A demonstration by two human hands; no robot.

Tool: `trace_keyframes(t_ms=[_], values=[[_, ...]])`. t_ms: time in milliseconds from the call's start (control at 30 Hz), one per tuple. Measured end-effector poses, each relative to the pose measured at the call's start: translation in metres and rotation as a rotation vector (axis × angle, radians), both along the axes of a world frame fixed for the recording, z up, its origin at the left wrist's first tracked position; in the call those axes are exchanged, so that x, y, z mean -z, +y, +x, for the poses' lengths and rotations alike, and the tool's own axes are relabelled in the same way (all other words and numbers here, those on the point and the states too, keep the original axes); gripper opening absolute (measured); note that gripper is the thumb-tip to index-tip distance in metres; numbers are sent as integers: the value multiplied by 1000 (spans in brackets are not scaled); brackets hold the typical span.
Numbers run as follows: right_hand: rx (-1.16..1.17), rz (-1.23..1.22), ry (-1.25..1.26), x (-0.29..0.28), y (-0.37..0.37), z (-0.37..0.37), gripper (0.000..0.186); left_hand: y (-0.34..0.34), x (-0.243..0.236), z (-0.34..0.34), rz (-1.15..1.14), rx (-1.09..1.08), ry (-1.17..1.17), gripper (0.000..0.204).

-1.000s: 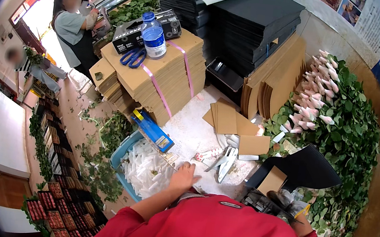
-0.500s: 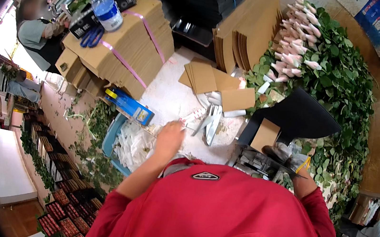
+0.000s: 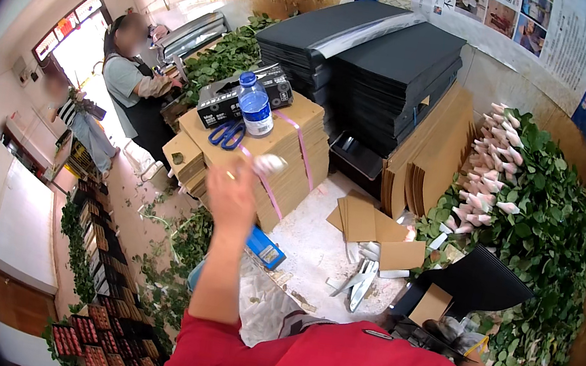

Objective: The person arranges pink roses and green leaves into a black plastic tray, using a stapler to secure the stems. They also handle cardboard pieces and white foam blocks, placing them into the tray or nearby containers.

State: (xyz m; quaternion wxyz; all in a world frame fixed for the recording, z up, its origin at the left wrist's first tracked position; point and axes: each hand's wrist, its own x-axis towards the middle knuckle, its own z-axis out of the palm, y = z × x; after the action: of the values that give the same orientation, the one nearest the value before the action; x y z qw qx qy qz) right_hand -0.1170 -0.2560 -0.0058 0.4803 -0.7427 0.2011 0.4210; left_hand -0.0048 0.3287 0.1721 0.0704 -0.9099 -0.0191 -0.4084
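Observation:
My raised left hand [image 3: 231, 191], motion-blurred, holds a small white-and-pink object [image 3: 269, 165] in front of the strapped cardboard stack [image 3: 296, 161], which carries a blue-capped bottle [image 3: 255, 119], blue scissors [image 3: 225, 134] and a black box [image 3: 211, 102]. My right hand [image 3: 457, 342] is at the lower right beside a black folder-like board [image 3: 492, 272] and a cardboard piece [image 3: 431, 305]; its fingers are indistinct among grey and clear material. A blue tool [image 3: 266, 247], pale metal tool [image 3: 360, 288], loose cards [image 3: 354, 221] and white sleeves [image 3: 262, 301] lie about the worktop [image 3: 312, 237].
Black board stacks [image 3: 403, 79] and upright cardboard [image 3: 438, 150] are at the back. Wrapped pink roses [image 3: 490, 172] with foliage line the right side. Two other people [image 3: 128, 83] [image 3: 79, 121] are at the left, above racks [image 3: 101, 291] of flower boxes.
My left hand has risen from the worktop toward the cardboard stack, lifting the white-and-pink object. The view has shifted, and my right hand stays by the black board.

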Motion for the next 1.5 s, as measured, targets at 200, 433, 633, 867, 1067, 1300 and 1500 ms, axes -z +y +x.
trace_keyframes(t_ms=[200,433,633,867,1067,1300,1500], values=[[0,40,5,4,3,2,28,87,-20,72,-215,-382,119,30],[75,163,17,24,-2,4,28,88,13,68,-269,93,-260,21],[118,197,149,29,10,16,28,-134,143,-42,-509,649,613,22],[-19,-42,122,-26,41,20,22,-223,251,14,-793,95,772,68],[5,55,79,7,22,10,25,-218,247,69,-1036,-394,613,86],[-14,180,104,12,21,19,28,-109,316,176,-1821,-363,612,55],[-10,54,60,-20,31,18,37,-126,290,178,-2451,-159,685,34]])
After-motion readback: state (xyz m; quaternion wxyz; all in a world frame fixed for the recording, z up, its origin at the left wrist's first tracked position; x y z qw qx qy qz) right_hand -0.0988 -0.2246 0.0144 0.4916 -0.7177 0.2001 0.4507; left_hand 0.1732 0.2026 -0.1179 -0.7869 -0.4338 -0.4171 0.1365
